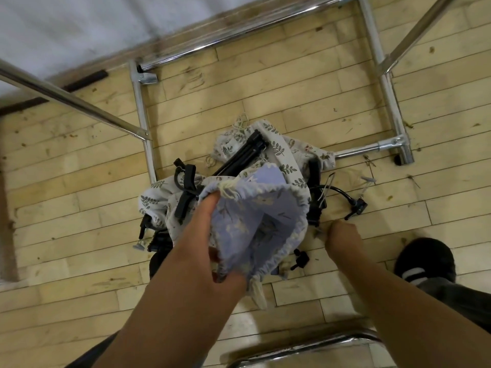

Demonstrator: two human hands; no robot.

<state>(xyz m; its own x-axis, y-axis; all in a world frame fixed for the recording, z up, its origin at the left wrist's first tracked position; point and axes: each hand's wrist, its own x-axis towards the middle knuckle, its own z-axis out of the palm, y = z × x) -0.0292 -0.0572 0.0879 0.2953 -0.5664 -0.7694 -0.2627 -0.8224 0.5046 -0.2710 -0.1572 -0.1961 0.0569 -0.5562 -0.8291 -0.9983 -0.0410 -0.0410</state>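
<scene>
My left hand [210, 235] grips the rim of a lilac drawstring bag [261, 221] and holds its mouth open over the floor. My right hand [342, 237] is lower right of the bag, down at the floor, fingers curled and pinching a small pale clip; the clip is mostly hidden. Under the bag lies a heap of white leaf-print cloth bags [276, 147] mixed with black tripods [241, 155] and black clamps [186, 187].
A chrome tube rack frame [390, 102] stands on the wooden floor around the heap, with a bar [143, 120] on the left. A black clamp with cable [356, 205] and a small black knob [301, 258] lie nearby. My black slipper [425, 258] is at right.
</scene>
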